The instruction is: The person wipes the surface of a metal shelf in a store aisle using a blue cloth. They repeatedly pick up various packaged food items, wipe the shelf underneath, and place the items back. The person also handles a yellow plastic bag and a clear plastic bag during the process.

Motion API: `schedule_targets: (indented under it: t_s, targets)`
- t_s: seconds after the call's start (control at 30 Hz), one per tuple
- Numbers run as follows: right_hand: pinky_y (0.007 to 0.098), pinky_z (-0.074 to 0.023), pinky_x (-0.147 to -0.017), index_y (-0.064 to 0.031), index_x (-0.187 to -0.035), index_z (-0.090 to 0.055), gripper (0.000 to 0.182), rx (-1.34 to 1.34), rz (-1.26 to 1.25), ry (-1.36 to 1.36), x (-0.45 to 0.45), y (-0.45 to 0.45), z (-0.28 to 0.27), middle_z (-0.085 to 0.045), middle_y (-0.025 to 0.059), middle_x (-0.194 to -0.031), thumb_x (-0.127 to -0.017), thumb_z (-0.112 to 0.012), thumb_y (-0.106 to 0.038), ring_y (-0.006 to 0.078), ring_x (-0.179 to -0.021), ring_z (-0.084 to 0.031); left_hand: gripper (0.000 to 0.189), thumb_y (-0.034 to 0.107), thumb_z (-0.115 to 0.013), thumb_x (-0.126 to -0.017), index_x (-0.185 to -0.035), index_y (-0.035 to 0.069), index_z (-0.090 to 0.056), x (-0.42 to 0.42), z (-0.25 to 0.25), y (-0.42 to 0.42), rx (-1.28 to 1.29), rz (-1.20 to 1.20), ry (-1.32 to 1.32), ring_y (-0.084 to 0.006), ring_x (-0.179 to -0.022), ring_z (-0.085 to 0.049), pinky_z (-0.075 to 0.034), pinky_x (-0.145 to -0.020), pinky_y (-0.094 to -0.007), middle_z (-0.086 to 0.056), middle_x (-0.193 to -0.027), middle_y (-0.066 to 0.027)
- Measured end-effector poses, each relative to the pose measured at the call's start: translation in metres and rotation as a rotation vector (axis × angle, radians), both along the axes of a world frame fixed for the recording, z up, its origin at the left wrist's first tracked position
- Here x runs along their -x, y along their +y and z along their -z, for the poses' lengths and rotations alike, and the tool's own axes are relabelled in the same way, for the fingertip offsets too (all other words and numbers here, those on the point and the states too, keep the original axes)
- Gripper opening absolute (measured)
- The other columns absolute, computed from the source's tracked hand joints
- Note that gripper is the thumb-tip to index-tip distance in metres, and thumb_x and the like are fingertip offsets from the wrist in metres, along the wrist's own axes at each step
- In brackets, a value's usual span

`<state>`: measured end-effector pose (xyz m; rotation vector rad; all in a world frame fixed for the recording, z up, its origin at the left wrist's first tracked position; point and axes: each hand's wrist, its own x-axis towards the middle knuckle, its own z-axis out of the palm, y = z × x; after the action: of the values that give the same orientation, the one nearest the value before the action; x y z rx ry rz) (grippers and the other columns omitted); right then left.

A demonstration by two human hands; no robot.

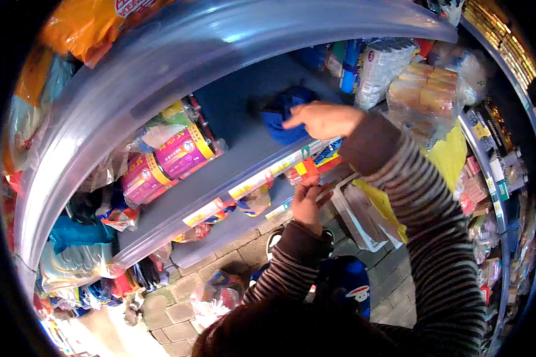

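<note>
On the grey shelf, my right hand (326,120) reaches over a blue cloth-like item (277,125), index finger extended and the other fingers curled. Whether it grips the item cannot be made out. Lower down, my left hand (308,203) is raised by the shelf's front edge, its fingertips against or just below a red and yellow packet (307,168); a hold on the packet cannot be confirmed. Both sleeves are brown with stripes. To the left on the same shelf lie purple and yellow packages (183,151).
A clear curved shelf edge (161,62) arches overhead. Wrapped packs (422,89) stand at the upper right. A white-rimmed container (353,214) with flat items is beside my left hand. Plastic-wrapped goods (219,294) lie on the paved floor, and more shelves line the right.
</note>
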<state>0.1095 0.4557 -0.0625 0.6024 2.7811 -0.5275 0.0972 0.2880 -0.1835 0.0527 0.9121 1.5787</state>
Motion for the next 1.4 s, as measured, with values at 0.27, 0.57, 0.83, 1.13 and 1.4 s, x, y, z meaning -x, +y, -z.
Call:
schedule_targets:
  t_s: [0.27,0.57,0.83,1.13,1.4]
  targets:
    - [0.0324,-0.0221,-0.102,-0.0231,-0.133,-0.025,0.075,-0.1,-0.184,-0.451,0.039,0.033,-0.011,-0.016,0.0157,-0.139,-0.065,-0.037,0.005,0.0299,-0.127,-0.021,0.02,0.007,-0.048,-0.082,-0.101,0.002,-0.049,-0.002,0.007,-0.005,-0.007,0.116,-0.019,-0.023,-0.093,-0.051,-0.046,-0.082,-0.0394,-0.05,-0.101,-0.0082]
    - [0.0381,-0.0199,-0.102,-0.0265,-0.13,-0.029,0.072,-0.244,0.163,-0.442,0.113,0.113,0.013,-0.015,0.0045,-0.138,-0.066,-0.035,0.005,0.0264,-0.127,-0.017,0.029,0.026,-0.052,-0.083,-0.103,0.005,-0.048,0.018,0.019,-0.015,0.001,0.14,-0.028,-0.024,-0.097,-0.05,-0.042,-0.085,-0.0433,-0.051,-0.104,-0.0094]
    - [0.0375,-0.0242,-0.099,-0.0218,-0.123,-0.038,0.062,-0.26,0.279,-0.352,0.149,0.157,0.045,-0.027,0.007,-0.131,-0.067,-0.037,0.004,0.0271,-0.123,-0.025,0.022,0.01,-0.043,-0.086,-0.106,0.001,-0.048,0.002,0.023,-0.02,-0.079,0.17,-0.027,-0.0194,-0.093,-0.052,-0.045,-0.083,-0.0364,-0.051,-0.102,-0.0087]
    - [0.0368,-0.029,-0.096,-0.0165,-0.115,-0.049,0.051,-0.176,0.19,-0.148,0.19,0.128,0.06,-0.04,0.0098,-0.122,-0.068,-0.039,0.002,0.0277,-0.118,-0.034,0.02,0.009,-0.04,-0.087,-0.104,0.007,-0.05,-0.031,0.112,-0.014,0.038,0.086,-0.134,-0.0152,-0.09,-0.053,-0.045,-0.078,-0.0319,-0.054,-0.099,-0.0046]
    - [0.0362,-0.0332,-0.094,-0.0118,-0.108,-0.058,0.044,0.284,-0.138,0.162,0.145,0.057,0.038,-0.052,0.0123,-0.114,-0.069,-0.041,0.001,0.0284,-0.113,-0.041,0.012,0.007,-0.044,-0.086,-0.095,0.005,-0.051,-0.025,-0.002,-0.008,0.093,0.125,-0.049,-0.019,-0.084,-0.054,-0.049,-0.074,-0.0348,-0.053,-0.091,-0.0063]
